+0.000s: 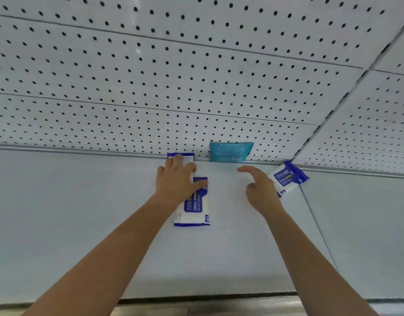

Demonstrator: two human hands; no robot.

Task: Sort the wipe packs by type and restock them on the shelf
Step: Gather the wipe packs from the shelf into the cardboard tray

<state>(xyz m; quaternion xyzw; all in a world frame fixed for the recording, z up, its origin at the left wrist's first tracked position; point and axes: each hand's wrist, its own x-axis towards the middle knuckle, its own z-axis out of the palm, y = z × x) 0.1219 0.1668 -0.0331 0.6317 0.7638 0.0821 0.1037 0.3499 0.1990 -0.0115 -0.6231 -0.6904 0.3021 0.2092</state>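
1. Centre of the shelf [82,213], under the left hand [176,179]: near pack [193,208].
2. Just behind, at the pegboard [128,87]: rear pack [180,156].
3. Right of that, upright against the pegboard: standing pack [230,151].
4. Far right, beside the right hand [260,190]: corner pack [290,179].

White shelf [82,213] carries three blue-and-white wipe packs [193,210] and one upright teal pack [229,151].

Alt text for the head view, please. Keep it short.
A person's left hand rests with spread fingers on two wipe packs on a white shelf: the near blue-and-white pack and the rear blue-and-white pack by the pegboard. The open right hand is beside an angled blue-and-white pack; a teal pack stands against the pegboard.
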